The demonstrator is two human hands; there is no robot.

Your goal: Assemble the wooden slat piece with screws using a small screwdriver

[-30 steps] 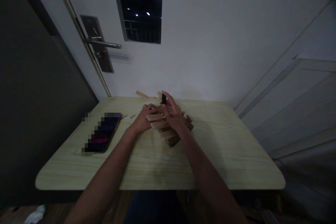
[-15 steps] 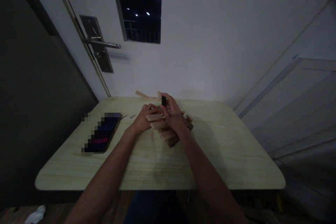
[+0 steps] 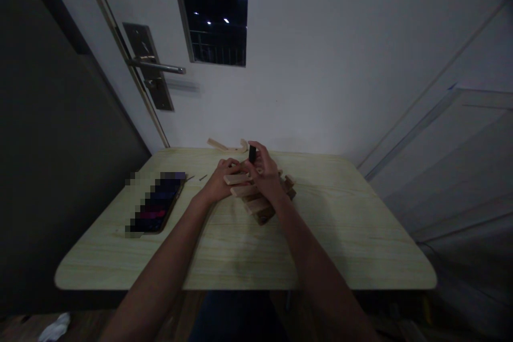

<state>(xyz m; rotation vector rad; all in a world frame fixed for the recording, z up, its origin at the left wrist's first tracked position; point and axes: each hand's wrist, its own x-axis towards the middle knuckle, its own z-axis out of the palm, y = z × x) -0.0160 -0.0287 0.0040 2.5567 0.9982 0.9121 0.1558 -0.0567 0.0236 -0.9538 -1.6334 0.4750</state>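
A wooden piece built of several slats rests at a slant on the table, pale strips jutting out on its left side. My left hand is closed around its far left part, fingers bent over the wood. Above it, my right hand pinches a small upright black block-shaped object between thumb and fingers. What the lower end of the black object touches is hidden by my fingers. The right wrist crosses over the slats.
A phone, partly pixelated, lies on the left of the table. Beside it are two thin screw-like pieces, one of them a small screw. Loose wooden pieces lie at the back edge, against a white door with a metal handle.
The black object and the fingers of my right hand have shifted very slightly to the right. My left hand and the wooden piece stay practically where they were.
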